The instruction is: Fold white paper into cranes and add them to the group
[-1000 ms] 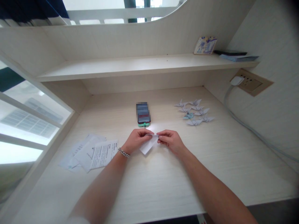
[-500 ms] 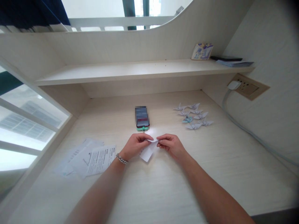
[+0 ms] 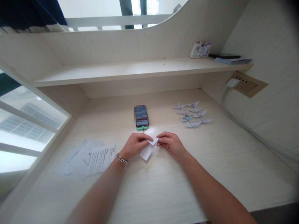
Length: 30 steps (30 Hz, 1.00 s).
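Folded white paper [image 3: 146, 151] lies near centre on the desk [image 3: 168, 189], its far tip pinched between left hand [image 3: 134, 145] and right hand [image 3: 170, 143]. Fingertips of both hands are closed on it. Shape is flat with only a few creases, so folding looks early, with most steps left. Phone [image 3: 141, 116] sits just beyond the hands, screen up. Cluster of finished paper cranes [image 3: 192, 114] far right, well apart. Printed sheets [image 3: 93, 159] near left. Bracelet [image 3: 121, 159] on left wrist. Wall socket [image 3: 248, 84] far right.
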Available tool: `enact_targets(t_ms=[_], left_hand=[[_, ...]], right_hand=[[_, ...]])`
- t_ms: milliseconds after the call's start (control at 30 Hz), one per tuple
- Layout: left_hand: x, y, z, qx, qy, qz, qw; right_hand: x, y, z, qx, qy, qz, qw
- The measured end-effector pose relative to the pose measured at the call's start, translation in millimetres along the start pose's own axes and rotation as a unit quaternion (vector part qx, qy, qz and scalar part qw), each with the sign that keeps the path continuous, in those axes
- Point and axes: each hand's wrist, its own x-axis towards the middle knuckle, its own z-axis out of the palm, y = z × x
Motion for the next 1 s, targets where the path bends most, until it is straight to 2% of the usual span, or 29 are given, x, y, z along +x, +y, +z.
enact_targets(t_ms=[267, 400, 500, 667, 833, 1000], left_hand=[[-0.6, 1.4, 0.8, 0.018, -0.007, 0.007, 1.0], [-0.7, 1.3, 5.9, 0.018, -0.026, 0.008, 0.999], [0.4, 0.4, 9.1, -0.003, -0.02, 0.012, 1.0], [2.2, -3.4, 8.3, -0.042, -0.014, -0.003, 0.999], [2.1, -8.2, 6.0, -0.034, -0.009, -0.014, 0.999], [1.7, -8.7, 8.0, -0.018, -0.005, -0.009, 1.0]], right_hand=[[0.5, -0.8, -4.4, -0.013, -0.014, 0.002, 1.0], [0.3, 2.9, -2.5, -0.1, -0.017, -0.024, 0.995], [0.7, 6.5, -1.6, -0.155, -0.02, -0.04, 0.987], [2.0, 7.0, -3.4, -0.159, -0.018, -0.031, 0.987], [2.4, 6.1, -3.4, -0.142, -0.011, -0.012, 0.99], [1.4, 7.0, -2.1, -0.167, -0.029, -0.024, 0.985]])
